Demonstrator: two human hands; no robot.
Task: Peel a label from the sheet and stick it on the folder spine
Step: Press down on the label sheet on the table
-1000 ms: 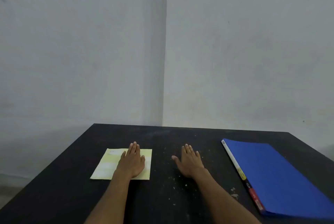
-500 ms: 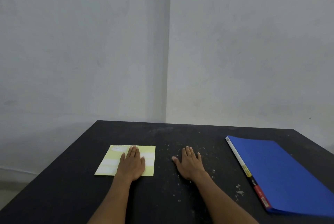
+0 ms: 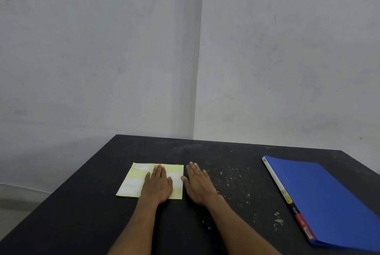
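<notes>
Label sheet (image 3: 135, 180) flat on black surface (image 3: 82, 203), pinned under left hand (image 3: 157, 185), palm down, fingers extended. Right hand (image 3: 199, 184) flat just beside sheet, holding nothing. Blue folder (image 3: 329, 199) well apart at right, spine (image 3: 283, 191) facing hands.

Right hand (image 3: 200, 184) shifted left, thumb now touching label sheet (image 3: 133, 182) right edge.

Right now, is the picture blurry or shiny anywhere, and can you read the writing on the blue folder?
In the head view, the light is soft and even, with no glare; the black table looks dull. The left hand on the label sheet and the right hand look slightly soft. The blue folder spine's writing is too small to read.
</notes>
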